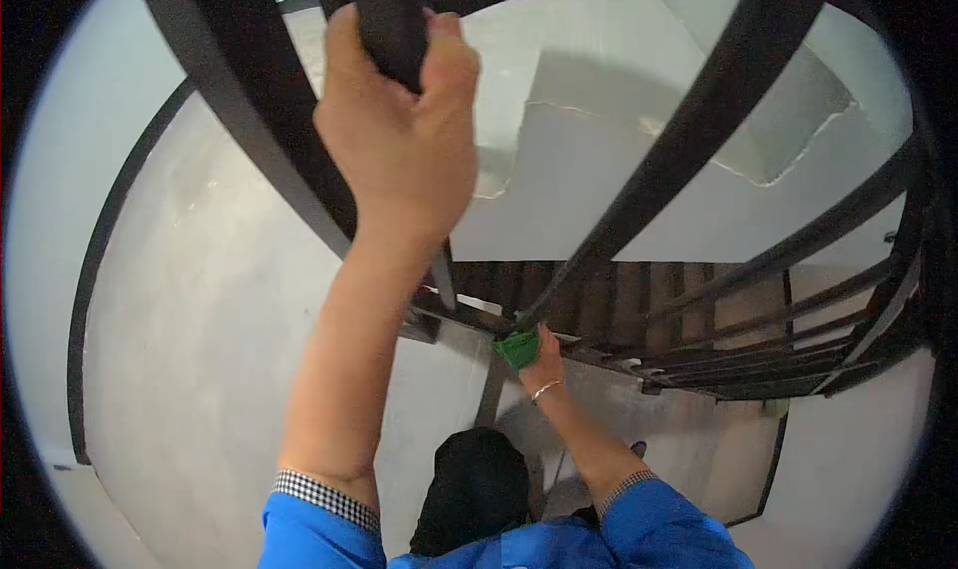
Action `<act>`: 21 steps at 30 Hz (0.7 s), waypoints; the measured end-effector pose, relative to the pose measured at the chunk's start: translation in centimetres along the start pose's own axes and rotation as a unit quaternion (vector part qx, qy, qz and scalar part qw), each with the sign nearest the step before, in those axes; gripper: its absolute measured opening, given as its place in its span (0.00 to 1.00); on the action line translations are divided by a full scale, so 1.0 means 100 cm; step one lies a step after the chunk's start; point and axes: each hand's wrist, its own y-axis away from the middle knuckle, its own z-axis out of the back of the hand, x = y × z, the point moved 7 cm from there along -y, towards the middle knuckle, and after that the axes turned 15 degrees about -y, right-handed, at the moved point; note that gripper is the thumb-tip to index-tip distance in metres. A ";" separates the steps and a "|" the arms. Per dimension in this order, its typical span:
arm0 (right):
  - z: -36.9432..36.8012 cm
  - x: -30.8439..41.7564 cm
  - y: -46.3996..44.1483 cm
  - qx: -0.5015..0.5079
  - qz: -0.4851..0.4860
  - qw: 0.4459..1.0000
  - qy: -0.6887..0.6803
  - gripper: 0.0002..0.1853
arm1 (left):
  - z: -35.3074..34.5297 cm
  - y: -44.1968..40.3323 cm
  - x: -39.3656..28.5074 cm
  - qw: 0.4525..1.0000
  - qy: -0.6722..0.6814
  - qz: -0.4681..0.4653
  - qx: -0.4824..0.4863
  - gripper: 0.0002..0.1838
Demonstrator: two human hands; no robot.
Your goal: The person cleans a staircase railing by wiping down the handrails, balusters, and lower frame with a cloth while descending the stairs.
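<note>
My left hand [404,140] is wrapped round a dark railing post [391,25] close to the camera. Lower down, my right hand [544,362] grips a green cloth [518,349]. It presses the cloth against the foot of a dark slanting baluster [664,160], where the baluster meets the bottom rail [469,314]. The fingertips of the right hand are partly hidden by the cloth and the rail. A thin bracelet circles the right wrist.
Brown stair steps [639,294] run down beyond the railing. More dark balusters [798,245] curve away on the right. A pale floor [210,289] with a dark border lies to the left, and my dark-clothed knee [471,484] is below.
</note>
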 end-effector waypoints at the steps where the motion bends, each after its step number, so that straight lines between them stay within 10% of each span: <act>1: 0.018 -0.003 -0.001 0.023 0.009 0.996 0.087 0.29 | -0.002 0.000 -0.015 1.000 -0.009 -0.002 -0.007 0.10; 5: 0.048 -0.028 0.008 0.164 0.043 0.893 0.416 0.32 | -0.013 0.010 -0.049 1.000 0.011 0.016 0.017 0.09; 7: 0.048 -0.030 0.015 0.269 0.101 0.706 0.648 0.31 | -0.020 0.015 -0.039 0.999 0.024 0.016 0.026 0.09; 9: 0.113 -0.046 0.045 0.298 0.114 0.695 0.645 0.29 | -0.044 0.025 -0.113 0.999 0.036 0.003 0.025 0.09; 11: -0.024 -0.003 -0.003 0.350 0.111 0.668 0.648 0.27 | -0.002 -0.004 0.050 0.995 0.023 0.059 0.074 0.10; 14: -0.030 0.016 -0.031 0.427 0.008 0.723 0.543 0.22 | 0.007 -0.014 0.074 0.994 0.009 0.079 0.069 0.12; 16: -0.003 0.051 -0.051 0.267 -0.071 0.911 0.306 0.18 | 0.008 -0.016 0.070 0.995 -0.015 0.072 0.064 0.13; 18: 0.003 0.029 -0.080 0.044 -0.042 0.961 0.269 0.16 | 0.008 -0.017 0.069 0.995 0.002 0.080 0.065 0.10; 21: -0.012 0.023 -0.126 0.103 0.019 0.989 -0.107 0.18 | 0.009 -0.015 0.070 0.995 0.037 0.070 0.059 0.08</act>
